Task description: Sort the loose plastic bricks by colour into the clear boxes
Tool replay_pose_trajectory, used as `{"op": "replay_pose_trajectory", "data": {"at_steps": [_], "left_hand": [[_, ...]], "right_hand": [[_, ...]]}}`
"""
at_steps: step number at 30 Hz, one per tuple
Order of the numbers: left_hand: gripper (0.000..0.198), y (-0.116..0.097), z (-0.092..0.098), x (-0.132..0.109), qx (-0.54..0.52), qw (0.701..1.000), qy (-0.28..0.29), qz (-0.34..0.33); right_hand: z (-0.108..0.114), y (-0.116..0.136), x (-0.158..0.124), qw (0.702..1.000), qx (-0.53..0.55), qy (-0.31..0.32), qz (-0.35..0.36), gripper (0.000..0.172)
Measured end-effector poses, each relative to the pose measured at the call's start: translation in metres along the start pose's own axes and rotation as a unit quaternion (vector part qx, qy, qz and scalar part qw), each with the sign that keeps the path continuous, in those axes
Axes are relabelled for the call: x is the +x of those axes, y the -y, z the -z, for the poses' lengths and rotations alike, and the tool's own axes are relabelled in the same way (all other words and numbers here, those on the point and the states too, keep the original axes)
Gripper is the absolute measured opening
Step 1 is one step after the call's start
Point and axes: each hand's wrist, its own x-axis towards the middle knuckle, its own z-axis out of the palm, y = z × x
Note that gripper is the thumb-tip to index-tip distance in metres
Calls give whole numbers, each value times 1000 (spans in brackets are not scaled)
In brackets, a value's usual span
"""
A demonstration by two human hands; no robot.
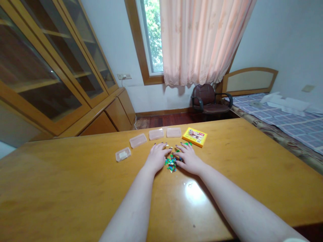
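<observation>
A loose heap of small green, blue, white and dark building bricks (171, 164) lies on the wooden table. My left hand (157, 158) rests at the left side of the heap, palm down with its fingers apart. On the other side my right hand (188, 158) is spread over the heap's right edge, its fingertips among the pieces. Neither hand grips anything that I can see. A few green bricks (188, 144) show just beyond my right fingertips. Some pieces may be hidden under my hands.
Behind the heap stand clear plastic trays, one on the left (138, 140), one in the middle (156, 134) and one on the right (173, 132). A smaller box (123, 154) holds something white. Right of them lies a yellow box (194, 136). A chair (210, 101) stands past the table (75, 188).
</observation>
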Motion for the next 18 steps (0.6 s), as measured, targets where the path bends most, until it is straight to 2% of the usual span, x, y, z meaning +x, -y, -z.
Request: {"op": "replay_pose_trajectory", "data": {"at_steps": [4, 8, 16, 18], "left_hand": [[37, -1, -2, -1, 16, 999, 44, -4], [33, -3, 2, -1, 44, 998, 40, 21], [28, -6, 9, -2, 62, 996, 10, 59], [28, -5, 13, -3, 43, 998, 1, 39]], "right_hand": [[3, 2, -1, 1000, 7, 18, 2, 36], [2, 2, -1, 999, -4, 32, -2, 39], [-1, -6, 5, 987, -84, -43, -129, 39], [0, -8, 6, 983, -89, -64, -148, 38]]}}
